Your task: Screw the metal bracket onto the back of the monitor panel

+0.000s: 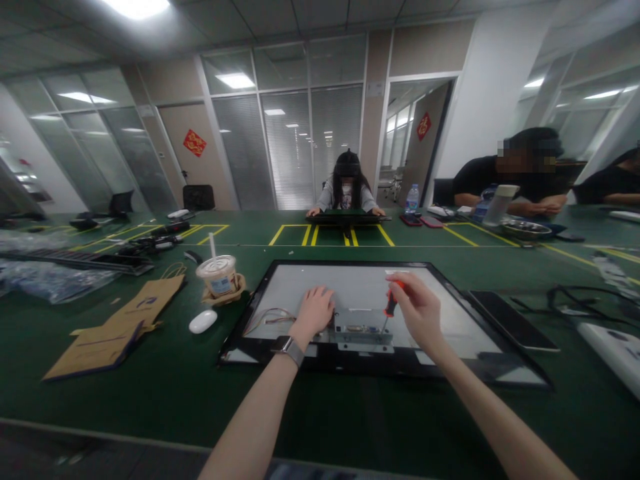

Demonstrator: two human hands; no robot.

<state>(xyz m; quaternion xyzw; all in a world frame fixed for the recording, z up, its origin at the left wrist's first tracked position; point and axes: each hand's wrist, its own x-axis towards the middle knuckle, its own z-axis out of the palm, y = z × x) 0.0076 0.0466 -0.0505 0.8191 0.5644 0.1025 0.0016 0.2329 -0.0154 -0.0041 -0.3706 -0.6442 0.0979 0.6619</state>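
Note:
In front of me a display panel point(280, 287) lies flat on the table, with its pale back up and a black frame around it. A metal bracket with ports point(364, 328) sits near its front edge. My right hand point(417, 308) grips a red and black screwdriver point(391, 301) by its handle. The shaft slants down to the bracket's right part; whether the tip sits in a screw I cannot make out. My left hand point(314, 312), palm down with fingers stretched out, rests on the panel at the bracket's left end. Thin cables point(270, 316) lie left of it.
Left of the panel are a drink cup with a straw point(218, 275), a white mouse point(203, 322) and a paper bag point(120, 327). To the right lie a black slab point(513, 320) and a white device point(613, 350). A person point(347, 190) sits opposite, hands on another panel.

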